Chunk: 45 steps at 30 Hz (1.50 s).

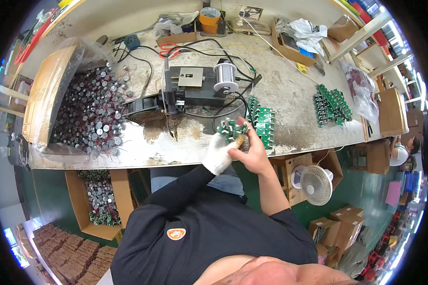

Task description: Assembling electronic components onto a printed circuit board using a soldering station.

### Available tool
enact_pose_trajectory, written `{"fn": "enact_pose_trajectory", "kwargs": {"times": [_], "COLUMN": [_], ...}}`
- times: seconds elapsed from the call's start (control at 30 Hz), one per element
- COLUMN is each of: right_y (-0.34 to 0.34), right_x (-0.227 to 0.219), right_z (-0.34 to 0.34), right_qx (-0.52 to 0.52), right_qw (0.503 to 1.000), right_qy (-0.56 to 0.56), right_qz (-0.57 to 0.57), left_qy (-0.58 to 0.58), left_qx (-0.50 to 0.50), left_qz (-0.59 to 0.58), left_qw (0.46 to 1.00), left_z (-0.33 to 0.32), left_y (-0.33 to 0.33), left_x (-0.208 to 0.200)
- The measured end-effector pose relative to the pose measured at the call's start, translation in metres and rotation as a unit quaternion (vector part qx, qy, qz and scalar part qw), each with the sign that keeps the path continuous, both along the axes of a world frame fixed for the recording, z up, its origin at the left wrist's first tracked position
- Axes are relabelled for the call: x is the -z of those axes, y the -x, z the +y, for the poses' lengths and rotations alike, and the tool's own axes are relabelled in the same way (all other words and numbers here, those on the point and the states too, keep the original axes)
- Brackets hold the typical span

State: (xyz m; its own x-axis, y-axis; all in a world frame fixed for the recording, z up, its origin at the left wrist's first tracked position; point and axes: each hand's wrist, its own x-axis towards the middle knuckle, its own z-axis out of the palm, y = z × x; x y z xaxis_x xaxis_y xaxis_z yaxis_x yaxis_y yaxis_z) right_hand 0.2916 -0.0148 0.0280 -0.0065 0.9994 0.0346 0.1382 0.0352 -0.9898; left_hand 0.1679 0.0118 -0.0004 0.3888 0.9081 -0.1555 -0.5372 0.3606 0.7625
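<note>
Near the front edge of the bench, my left hand (218, 156), in a white glove, is closed around a cluster of small green circuit boards (229, 129). My bare right hand (255, 156) touches the same cluster from the right, its fingers curled against the boards. Just right of my hands lie green circuit board panels (264, 124) on the bench top. Behind them stands a dark soldering machine (202, 92) with a spool of silvery wire (225, 77). At the left, a large heap of small round metal motors (92, 111) with thin red wires fills an opened carton.
More green board panels (333, 105) lie farther right. Black cables run behind the machine near red-handled scissors (169, 50). An orange pot (209, 20) stands at the back. Below the bench are a white fan (316, 184) and a carton of motors and boards (101, 198).
</note>
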Motion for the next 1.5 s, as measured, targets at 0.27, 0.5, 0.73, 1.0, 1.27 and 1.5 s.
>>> {"fn": "enact_pose_trajectory", "kwargs": {"times": [0.27,0.5,0.73,1.0,1.27,1.5], "right_y": [-0.068,-0.102,-0.088,-0.083,-0.087,-0.073], "right_x": [0.047,0.065,0.052,0.061,0.057,0.057], "right_z": [-0.002,0.017,0.033,0.034,0.038,0.039], "right_qx": [0.257,0.2,0.169,0.176,0.25,0.345], "right_qw": [0.965,0.929,0.892,0.868,0.849,0.875], "right_qy": [-0.014,0.011,0.005,-0.001,0.035,0.031], "right_qz": [-0.048,-0.311,-0.42,-0.464,-0.464,-0.339], "left_qy": [0.092,0.113,0.216,0.25,0.364,0.031], "left_qx": [0.002,-0.149,-0.622,-0.776,-0.668,-0.457], "left_qz": [0.081,0.138,0.121,-0.059,-0.087,0.474], "left_qw": [0.992,0.973,0.742,0.577,0.643,0.752], "left_z": [-0.027,-0.071,-0.125,-0.203,-0.211,-0.083], "left_y": [0.092,0.218,0.358,0.516,0.485,0.406], "left_x": [-0.065,-0.045,0.004,0.098,0.144,-0.006]}}
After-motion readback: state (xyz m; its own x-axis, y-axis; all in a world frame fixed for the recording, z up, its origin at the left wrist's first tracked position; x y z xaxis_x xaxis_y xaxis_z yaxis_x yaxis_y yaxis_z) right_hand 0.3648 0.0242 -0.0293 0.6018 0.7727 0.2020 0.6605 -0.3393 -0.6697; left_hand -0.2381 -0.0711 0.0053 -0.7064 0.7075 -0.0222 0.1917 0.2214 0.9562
